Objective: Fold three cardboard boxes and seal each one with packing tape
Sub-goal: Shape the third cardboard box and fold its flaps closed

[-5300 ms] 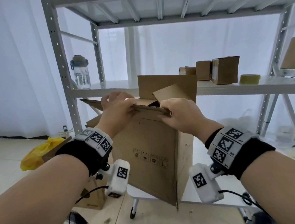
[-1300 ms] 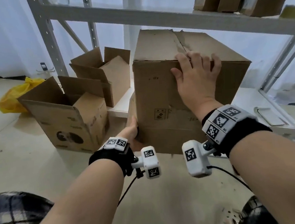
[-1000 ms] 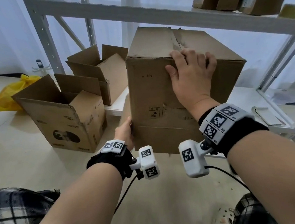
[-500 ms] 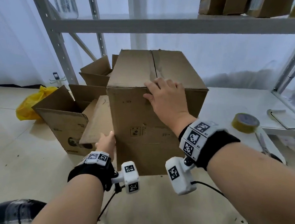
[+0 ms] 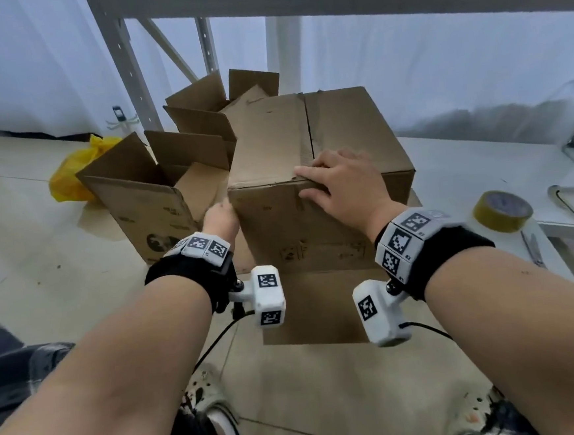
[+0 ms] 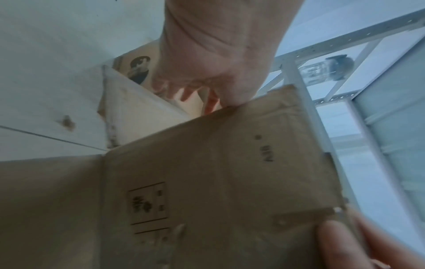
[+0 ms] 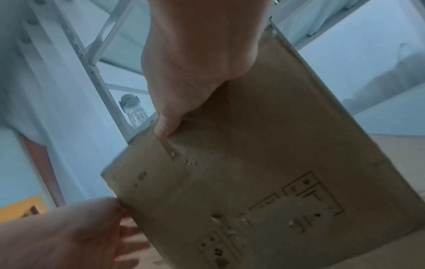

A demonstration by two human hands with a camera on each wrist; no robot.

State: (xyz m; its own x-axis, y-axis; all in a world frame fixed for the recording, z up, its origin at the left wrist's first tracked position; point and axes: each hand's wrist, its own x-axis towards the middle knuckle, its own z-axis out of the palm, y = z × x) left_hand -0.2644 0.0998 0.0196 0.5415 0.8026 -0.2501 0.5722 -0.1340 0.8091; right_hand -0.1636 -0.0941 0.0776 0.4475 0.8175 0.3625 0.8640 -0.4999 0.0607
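A tall brown cardboard box stands before me with its top flaps folded flat and a bare seam down the middle. A loose flap hangs below its front face. My right hand lies over the front top edge, fingers flat on the top and thumb on the front face. My left hand presses the box's left side near the top, fingers straight behind the corner. A roll of packing tape lies on the low white shelf to the right, apart from both hands.
Two open cardboard boxes stand left of the box, one on the floor and one behind it. A yellow bag lies on the floor further left. Scissors lie near the tape. Grey rack uprights rise behind.
The box has come lower and nearer to me. My left hand slid from its bottom left corner up to near the top. My right hand stayed over the front top edge.
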